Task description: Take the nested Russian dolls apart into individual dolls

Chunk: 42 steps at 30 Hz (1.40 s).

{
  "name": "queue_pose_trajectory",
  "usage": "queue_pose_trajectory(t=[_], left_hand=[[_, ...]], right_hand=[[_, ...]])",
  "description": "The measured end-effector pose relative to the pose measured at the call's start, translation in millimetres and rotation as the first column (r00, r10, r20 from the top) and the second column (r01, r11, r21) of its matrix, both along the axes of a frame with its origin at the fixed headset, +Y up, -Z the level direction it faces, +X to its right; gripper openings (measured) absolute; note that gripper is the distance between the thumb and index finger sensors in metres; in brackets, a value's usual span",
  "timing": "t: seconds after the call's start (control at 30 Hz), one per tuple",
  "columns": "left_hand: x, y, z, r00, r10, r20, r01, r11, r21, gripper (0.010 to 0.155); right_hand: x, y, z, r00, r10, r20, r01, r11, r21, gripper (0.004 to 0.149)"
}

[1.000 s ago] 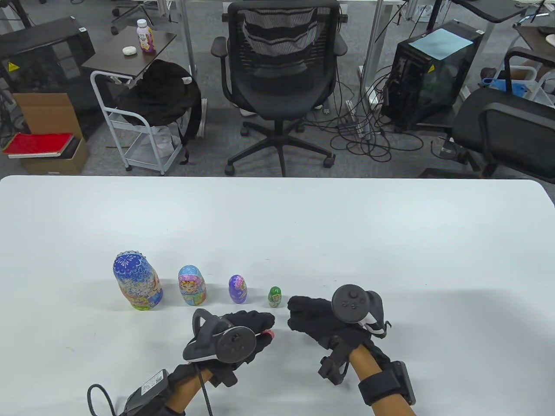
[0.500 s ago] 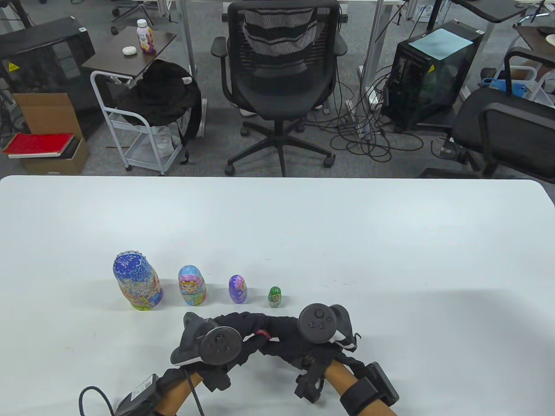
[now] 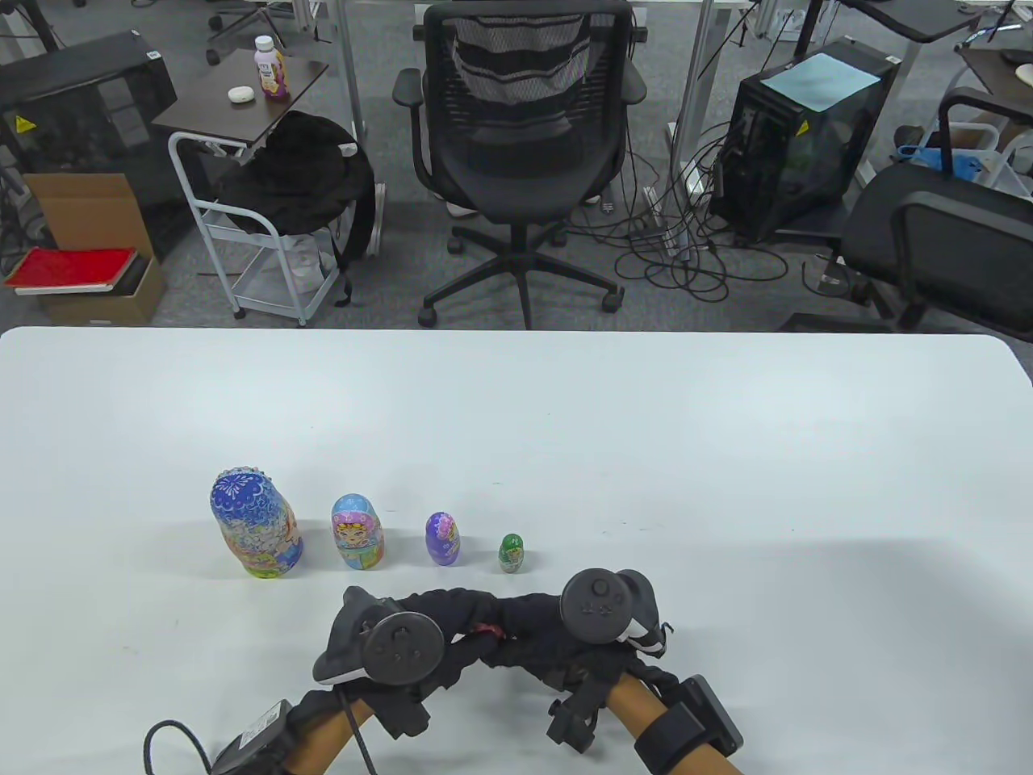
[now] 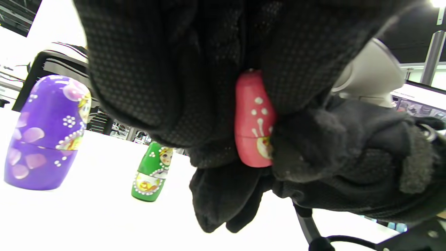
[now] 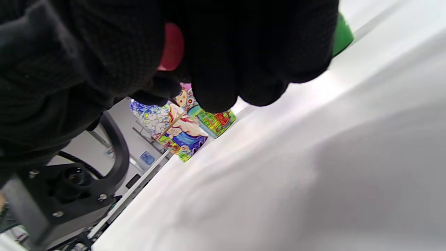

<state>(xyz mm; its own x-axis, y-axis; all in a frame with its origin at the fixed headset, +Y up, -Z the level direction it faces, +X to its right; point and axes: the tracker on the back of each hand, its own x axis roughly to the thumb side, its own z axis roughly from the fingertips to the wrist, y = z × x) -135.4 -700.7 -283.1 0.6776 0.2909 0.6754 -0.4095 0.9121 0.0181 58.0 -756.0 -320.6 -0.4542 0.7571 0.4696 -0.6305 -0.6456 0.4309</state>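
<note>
— Where is the small red painted wooden doll (image 4: 252, 120)?
— Near the white table's (image 3: 565, 420) front edge, pinched between the left hand (image 3: 440, 626) and the right hand (image 3: 537, 634), fingers of both closed around it.
— And the others?
— Four painted dolls stand in a row behind the hands.

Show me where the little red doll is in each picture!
Table view: the red doll is only a sliver between the two gloved hands, near the bottom middle.
Left wrist view: the doll sits plainly in the middle, pinched by black fingers.
Right wrist view: just a red patch peeks out at the upper left.
Shared landmark: the green doll stands nearby in all three.
</note>
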Motion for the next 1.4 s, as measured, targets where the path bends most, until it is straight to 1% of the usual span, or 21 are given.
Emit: queue_pose_trajectory(t=[0.13, 0.2, 0.27, 0.33, 0.37, 0.43, 0.5, 0.6, 0.67, 0.73, 0.83, 0.93, 1.03, 1.07, 1.2, 1.3, 1.4], left_hand=[[-2, 3, 2, 1.0, 0.002, 0.027, -0.003, 1.0, 0.014, 0.042], [-2, 4, 3, 0.999, 0.009, 0.038, -0.01, 1.0, 0.027, 0.041], [-4, 6, 4, 0.999, 0.012, 0.047, -0.013, 1.0, 0.019, 0.041], [-6, 8, 3, 0.997, 0.032, 0.065, -0.033, 0.999, 0.003, 0.041], [-7, 9, 2, 0.997, 0.046, 0.06, -0.046, 0.999, -0.008, 0.041], [-9, 9, 1, 0.997, 0.047, 0.062, -0.046, 0.999, -0.017, 0.041], [-9, 10, 3, 0.997, 0.04, 0.061, -0.04, 0.999, 0.004, 0.041], [-10, 17, 7, 0.999, 0.008, 0.05, -0.012, 0.998, 0.061, 0.042], [-12, 21, 9, 0.999, -0.02, 0.027, 0.018, 0.997, 0.074, 0.042], [-14, 24, 12, 1.0, -0.023, 0.009, 0.022, 0.992, 0.121, 0.043], [-20, 29, 14, 0.999, -0.024, -0.028, 0.028, 0.989, 0.143, 0.043], [-25, 31, 13, 0.993, -0.082, -0.083, 0.094, 0.984, 0.151, 0.044], [-26, 25, 7, 0.964, -0.226, -0.142, 0.24, 0.966, 0.095, 0.044], [-26, 23, 6, 0.955, -0.255, -0.15, 0.269, 0.96, 0.077, 0.045], [-26, 4, -6, 0.897, -0.403, -0.179, 0.404, 0.914, -0.036, 0.046], [-28, -6, -12, 0.873, -0.451, -0.189, 0.446, 0.892, -0.071, 0.047], [-29, -11, -14, 0.859, -0.473, -0.198, 0.465, 0.881, -0.087, 0.048]], right_hand=[[0, -1, -3, 0.998, -0.031, -0.05, 0.027, 0.997, -0.074, 0.06], [0, -1, -4, 0.997, -0.046, -0.064, 0.04, 0.995, -0.091, 0.06], [0, 0, -5, 0.995, -0.054, -0.086, 0.043, 0.992, -0.123, 0.06], [0, -2, -7, 0.989, -0.084, -0.119, 0.062, 0.982, -0.179, 0.06], [1, -2, -7, 0.988, -0.109, -0.107, 0.087, 0.978, -0.191, 0.061], [0, -1, -6, 0.99, -0.093, -0.102, 0.075, 0.982, -0.172, 0.06], [0, 0, -6, 0.992, -0.088, -0.087, 0.074, 0.985, -0.154, 0.061], [2, -1, -7, 0.991, -0.116, -0.073, 0.102, 0.98, -0.17, 0.06], [4, -1, -8, 0.991, -0.121, -0.061, 0.11, 0.98, -0.167, 0.06], [7, -1, -9, 0.992, -0.119, -0.041, 0.112, 0.983, -0.147, 0.06], [10, -1, -10, 0.993, -0.119, -0.021, 0.115, 0.984, -0.138, 0.06], [12, -1, -11, 0.993, -0.118, -0.004, 0.116, 0.985, -0.13, 0.06], [14, 0, -12, 0.993, -0.118, 0.007, 0.118, 0.985, -0.123, 0.06], [14, 0, -12, 0.993, -0.119, 0.009, 0.119, 0.985, -0.122, 0.061], [16, 1, -12, 0.992, -0.124, 0.015, 0.125, 0.986, -0.114, 0.061], [17, 0, -13, 0.991, -0.13, 0.017, 0.131, 0.985, -0.113, 0.061], [17, 0, -13, 0.991, -0.131, 0.016, 0.132, 0.985, -0.113, 0.061]])
